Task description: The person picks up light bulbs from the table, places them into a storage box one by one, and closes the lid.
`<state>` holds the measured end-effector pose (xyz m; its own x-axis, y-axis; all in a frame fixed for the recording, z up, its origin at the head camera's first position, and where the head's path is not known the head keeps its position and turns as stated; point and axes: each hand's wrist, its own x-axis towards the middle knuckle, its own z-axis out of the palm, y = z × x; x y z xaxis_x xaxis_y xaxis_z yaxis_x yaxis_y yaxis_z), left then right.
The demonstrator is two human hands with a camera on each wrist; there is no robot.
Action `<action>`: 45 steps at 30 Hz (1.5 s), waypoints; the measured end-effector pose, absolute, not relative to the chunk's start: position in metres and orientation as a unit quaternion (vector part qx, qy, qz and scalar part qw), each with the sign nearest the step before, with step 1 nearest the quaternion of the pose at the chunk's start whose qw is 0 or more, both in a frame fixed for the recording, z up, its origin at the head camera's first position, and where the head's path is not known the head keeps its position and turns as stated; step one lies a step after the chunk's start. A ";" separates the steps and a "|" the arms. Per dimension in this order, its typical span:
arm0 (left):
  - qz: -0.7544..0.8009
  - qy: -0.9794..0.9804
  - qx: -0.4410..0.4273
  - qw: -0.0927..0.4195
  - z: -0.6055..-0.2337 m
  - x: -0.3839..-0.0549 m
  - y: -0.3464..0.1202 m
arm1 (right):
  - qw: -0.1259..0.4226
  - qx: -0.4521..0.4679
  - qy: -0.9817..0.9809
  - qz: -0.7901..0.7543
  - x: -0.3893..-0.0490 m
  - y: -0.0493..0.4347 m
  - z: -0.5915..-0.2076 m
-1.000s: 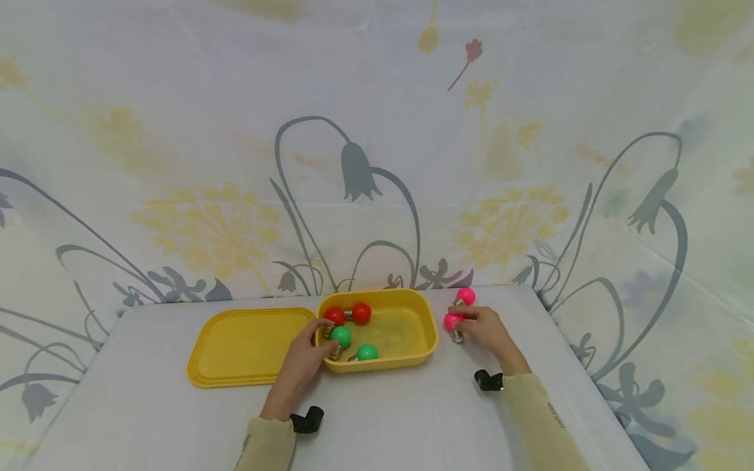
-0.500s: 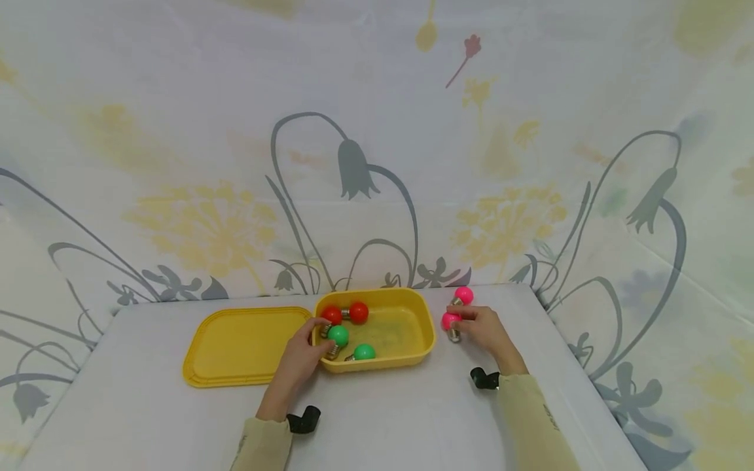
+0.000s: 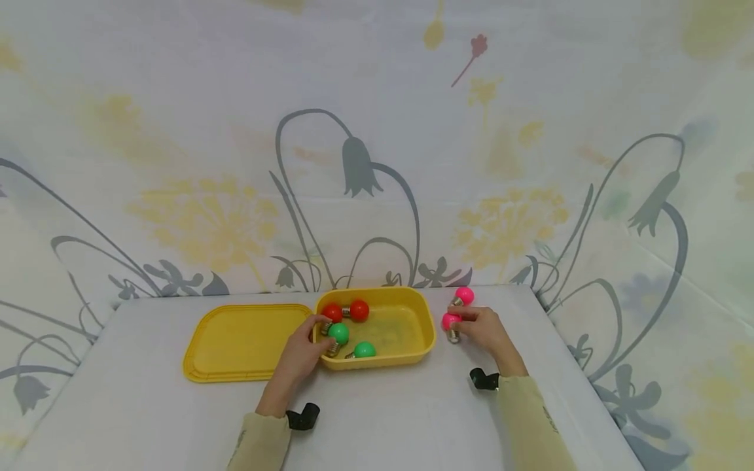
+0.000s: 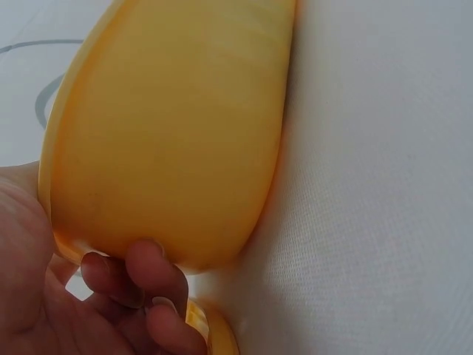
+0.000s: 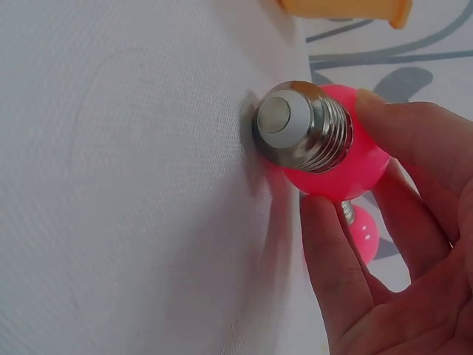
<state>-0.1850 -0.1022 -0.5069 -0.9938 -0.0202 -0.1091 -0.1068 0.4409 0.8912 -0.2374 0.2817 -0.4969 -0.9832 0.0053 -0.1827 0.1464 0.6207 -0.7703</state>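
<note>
We see one green bulb (image 3: 364, 350) at seven o'clock in the yellow box (image 3: 400, 330), beside the near wall, and a second green bulb (image 3: 338, 333) at nine. Farther back, around ten o'clock, lie a red bulb (image 3: 359, 310) and another red bulb (image 3: 332, 313). Outside, at nine o'clock, a flat yellow lid (image 3: 244, 343) lies on the white cloth (image 3: 400, 418).

Our left hand (image 3: 299, 350) grips the box's nine-o'clock end, fingers curled round its wall. At three o'clock from the box, our right hand (image 3: 483, 327) pinches a pink bulb (image 5: 366, 159) by its globe, metal base toward six. Farther off, at one o'clock from it, lies another pink bulb (image 3: 465, 296).

Our fingers partly cover the left-hand bulbs; we cannot tell whether the held bulb touches the cloth.
</note>
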 end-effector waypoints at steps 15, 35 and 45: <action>0.526 0.849 -0.034 0.040 -0.506 -0.183 -0.103 | 0.030 -0.002 0.901 -0.432 -0.236 0.280 -0.508; 0.531 0.846 -0.028 0.036 -0.506 -0.185 -0.103 | 0.042 -0.014 0.909 -0.414 -0.232 0.282 -0.507; 0.530 0.847 -0.033 0.034 -0.506 -0.184 -0.102 | 0.037 0.005 0.902 -0.430 -0.230 0.277 -0.508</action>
